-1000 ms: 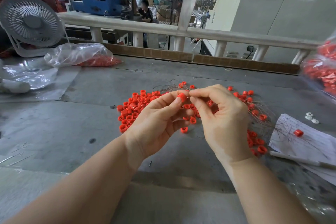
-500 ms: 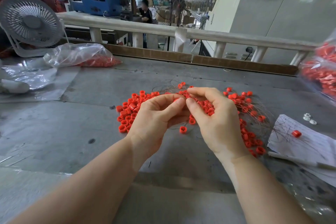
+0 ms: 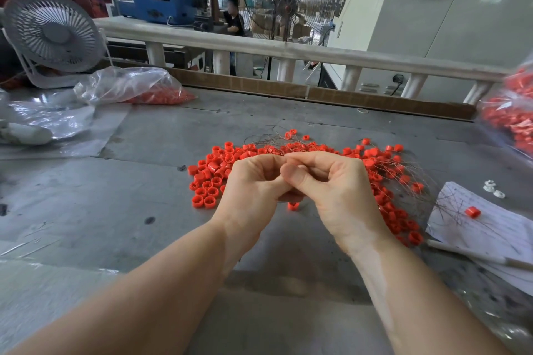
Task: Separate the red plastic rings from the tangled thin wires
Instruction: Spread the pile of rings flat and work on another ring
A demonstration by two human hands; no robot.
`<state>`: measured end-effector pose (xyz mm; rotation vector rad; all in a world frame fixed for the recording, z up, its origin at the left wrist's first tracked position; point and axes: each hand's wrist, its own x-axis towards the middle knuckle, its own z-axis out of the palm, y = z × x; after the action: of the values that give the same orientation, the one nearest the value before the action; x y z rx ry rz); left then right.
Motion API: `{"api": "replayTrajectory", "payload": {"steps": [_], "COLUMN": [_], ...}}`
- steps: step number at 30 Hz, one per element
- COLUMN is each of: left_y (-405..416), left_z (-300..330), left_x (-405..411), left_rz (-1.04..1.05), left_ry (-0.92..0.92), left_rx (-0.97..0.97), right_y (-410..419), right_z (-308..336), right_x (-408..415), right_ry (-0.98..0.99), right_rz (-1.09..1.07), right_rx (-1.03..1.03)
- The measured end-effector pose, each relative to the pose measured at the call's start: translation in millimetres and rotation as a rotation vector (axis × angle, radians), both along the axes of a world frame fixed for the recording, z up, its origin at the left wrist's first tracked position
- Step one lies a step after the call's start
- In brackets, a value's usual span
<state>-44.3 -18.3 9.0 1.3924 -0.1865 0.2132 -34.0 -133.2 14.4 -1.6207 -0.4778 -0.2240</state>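
Red plastic rings (image 3: 212, 179) lie heaped on the grey metal table (image 3: 144, 196), and everything else sits around that heap. Just above its near edge the person's left hand (image 3: 251, 193) and right hand (image 3: 334, 190) are pressed together, fingers curled inward, thumbs meeting; whatever they pinch between them is hidden, so I cannot tell whether it is a ring or a strand. Tangled thin wires (image 3: 403, 179) spread through the heap's right side, with rings strung among them, while the left side looks loose and wire-free. One single red ring (image 3: 293, 206) lies just beneath the hands. Right of the heap a white paper sheet (image 3: 490, 228) carries a stray ring and some wire ends. Seemingly a ring is being worked off a strand; next comes a gentle pull apart, then dropping the freed piece onto the clean left side.
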Motion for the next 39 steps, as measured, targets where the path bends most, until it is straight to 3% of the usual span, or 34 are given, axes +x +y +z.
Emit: {"api": "replayTrajectory", "payload": {"steps": [6,11,17,23,39], "left_y": [0,3,4,6,4], "left_z": [-2,2,5,8,5], "left_x": [1,1,0,-1,-2], "left_rz": [-0.001,-0.124,-0.139,-0.245,-0.034], "left_ry": [0.013,0.101,0.137,0.142,-0.019], "left_rx": [0.000,-0.214,-0.220,-0.307,-0.094], "right_y": [0,-1,-6,-10,-6], "right_z": [-1,3,5,6,12], "right_x": [-1,-2,2,6,-1], "right_ry": [0.035,0.056,-0.133,-0.095,-0.054], "right_rz": [-0.038,0.016,-0.059,-0.114,0.010], "right_rx": [0.019,0.000,-0.101,0.009,0.082]}}
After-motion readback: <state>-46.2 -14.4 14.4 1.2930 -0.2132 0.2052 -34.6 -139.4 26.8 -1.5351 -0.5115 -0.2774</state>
